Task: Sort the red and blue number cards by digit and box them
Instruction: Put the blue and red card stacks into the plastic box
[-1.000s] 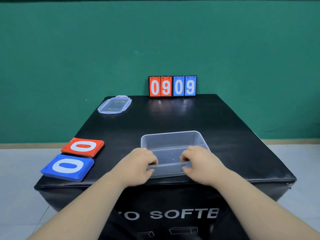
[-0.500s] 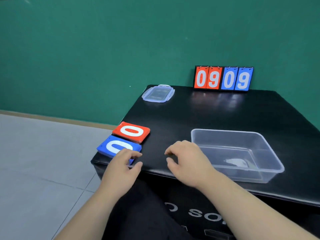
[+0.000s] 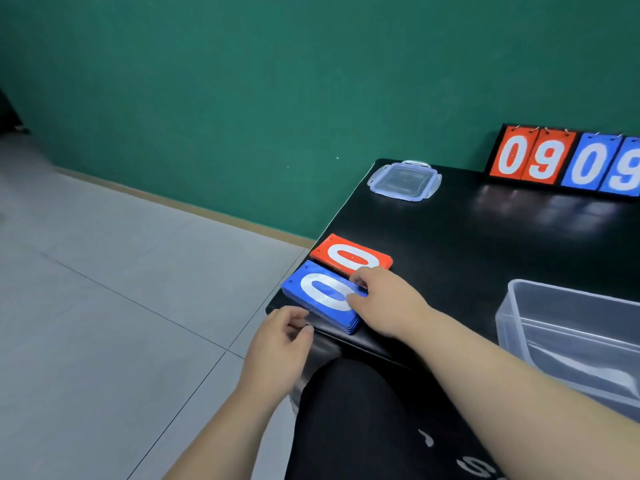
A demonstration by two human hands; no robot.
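Note:
A blue card stack [image 3: 320, 292] with a white 0 on top lies at the near-left corner of the black table [image 3: 467, 244]. Just behind it sits a red card stack [image 3: 346, 256], also showing 0. My left hand [image 3: 280, 344] curls its fingertips against the blue stack's near-left edge. My right hand [image 3: 388, 303] grips the stack's right end, with its thumb on top and its fingers on the far side, next to the red stack. A clear plastic box [image 3: 571, 292] stands at the right with nothing in it.
The box's clear lid [image 3: 403, 176] lies at the table's back-left corner. A flip scoreboard [image 3: 564, 161] reading 0909 in red and blue stands at the back edge against the green wall. Grey floor tiles lie to the left, below the table's edge.
Both hands let go of the clear box and moved left to the blue card stack. The view swung left, so the box now sits at the right edge.

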